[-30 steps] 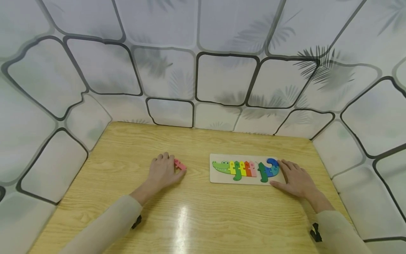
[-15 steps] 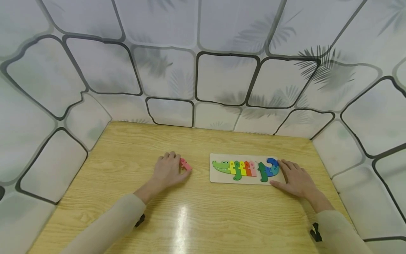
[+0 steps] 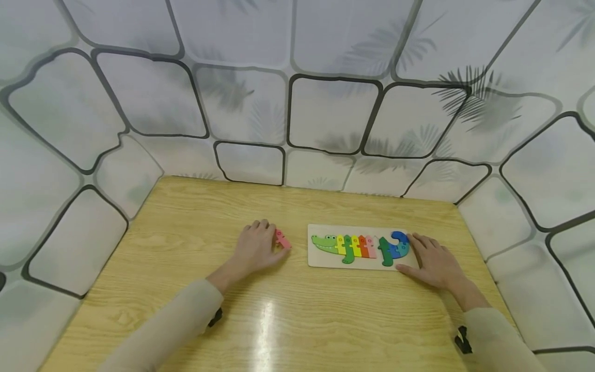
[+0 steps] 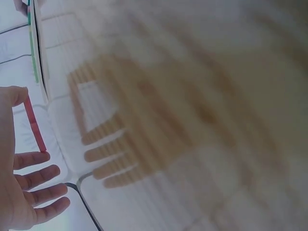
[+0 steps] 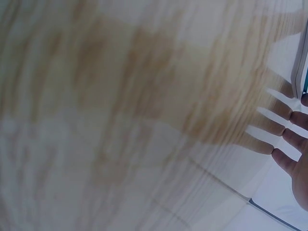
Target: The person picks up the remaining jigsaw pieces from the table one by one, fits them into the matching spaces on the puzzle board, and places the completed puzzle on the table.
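Observation:
My left hand (image 3: 254,249) pinches a pink puzzle piece (image 3: 282,239) between thumb and index finger, left of a pale wooden puzzle board (image 3: 319,258). Edge-on in the left wrist view, the piece (image 4: 34,122) spans thumb tip to index tip; the other fingers spread loosely below. Colourful segments form a crocodile on the board, from a green head (image 3: 324,244) to a blue tail (image 3: 400,238). A gap separates the light pink segment (image 3: 370,248) from the green leg piece (image 3: 385,252). With fingers extended, my right hand (image 3: 434,262) rests at the board's right end.
The board lies on a glossy wood-grain table (image 3: 307,315) that mirrors both hands in the wrist views. Pale walls (image 3: 251,163) with a stone-and-leaf pattern enclose its back and sides. A black band (image 3: 462,340) sits below the right sleeve.
My left hand has moved to the right across the table, bringing the pink puzzle piece closer to the board. The right hand and the board have stayed put.

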